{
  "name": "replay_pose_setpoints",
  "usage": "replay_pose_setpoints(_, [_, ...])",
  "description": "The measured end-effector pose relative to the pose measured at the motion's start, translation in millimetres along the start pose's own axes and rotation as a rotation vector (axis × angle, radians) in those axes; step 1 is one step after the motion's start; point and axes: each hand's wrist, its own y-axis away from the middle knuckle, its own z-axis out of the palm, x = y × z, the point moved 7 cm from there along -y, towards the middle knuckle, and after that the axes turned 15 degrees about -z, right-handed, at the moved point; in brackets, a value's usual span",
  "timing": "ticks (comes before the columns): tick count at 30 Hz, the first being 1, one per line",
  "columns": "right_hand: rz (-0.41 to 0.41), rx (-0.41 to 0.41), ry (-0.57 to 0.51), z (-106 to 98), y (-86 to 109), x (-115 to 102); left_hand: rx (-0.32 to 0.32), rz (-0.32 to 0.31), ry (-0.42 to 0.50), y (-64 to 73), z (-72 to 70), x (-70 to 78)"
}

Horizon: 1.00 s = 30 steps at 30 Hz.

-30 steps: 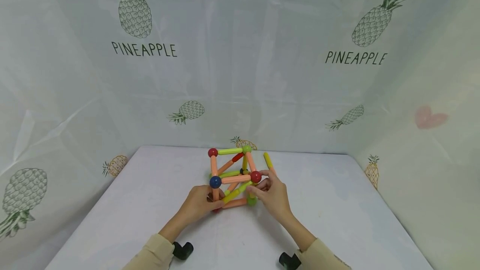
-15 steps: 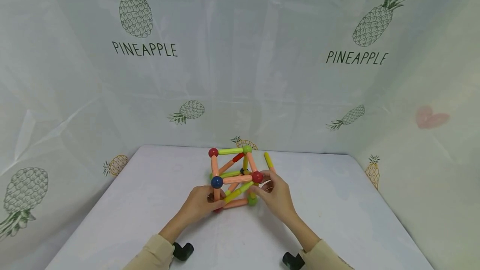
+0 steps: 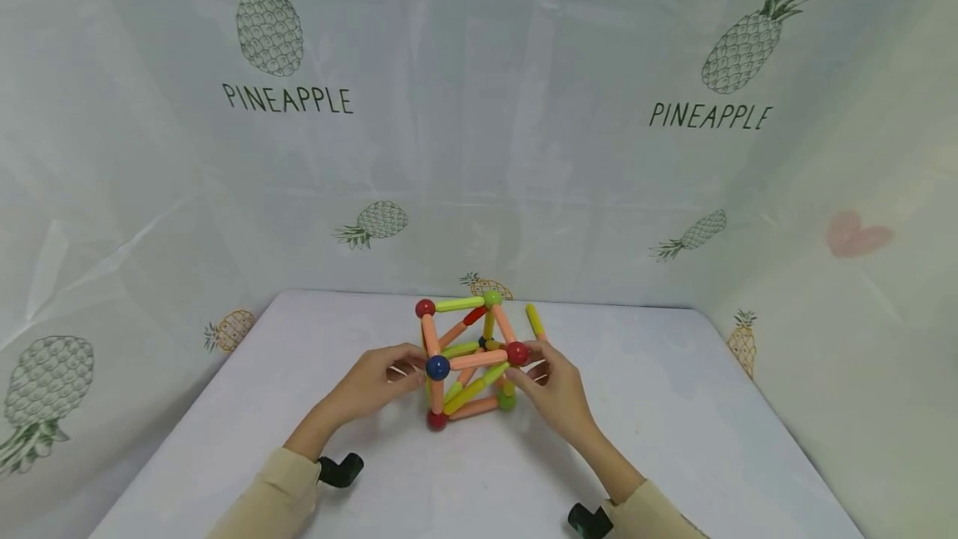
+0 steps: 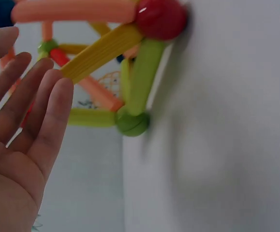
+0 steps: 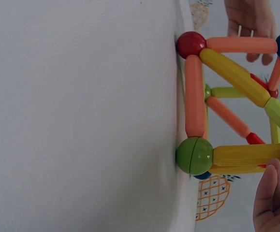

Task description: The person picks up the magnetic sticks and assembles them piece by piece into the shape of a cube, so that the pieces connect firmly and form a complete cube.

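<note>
A cube-like frame of magnetic building rods [image 3: 479, 360] and balls stands on the table, with diagonal rods across its sides. A blue ball [image 3: 437, 368] marks its near upper left corner, a red ball [image 3: 517, 353] the near upper right. My right hand [image 3: 557, 393] holds the frame at that red corner; the right wrist view has its fingers against a yellow upright rod [image 5: 248, 154]. Beside the frame's left side is my left hand [image 3: 377, 381]. Its fingers [image 4: 57, 111] are extended and loose in the left wrist view, holding nothing.
A separate yellow-and-salmon rod [image 3: 535, 321] lies behind my right hand. The white table [image 3: 636, 422] meets a pineapple-printed curtain [image 3: 479, 148] at its back edge. Black wrist-camera pieces [image 3: 342, 470] sit by both sleeves.
My left hand has let go of the frame's lower left corner and moved up and left, uncovering the bottom red ball. The frame's near side has shifted slightly right, my right hand staying on it.
</note>
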Motion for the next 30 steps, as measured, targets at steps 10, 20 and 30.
replay_pose_setpoints(10, [0.009,0.014,-0.012,-0.7,3.6,1.8,0.284,-0.065,0.056,-28.8,-39.1,4.6])
replay_pose_setpoints(20, [-0.012,0.019,0.002,1.2,6.5,0.7,0.322,-0.103,0.043,-39.6,-30.7,9.1])
replay_pose_setpoints(30, [-0.078,0.040,0.016,-5.1,11.4,-10.5,0.241,0.083,0.092,10.4,-9.7,40.9])
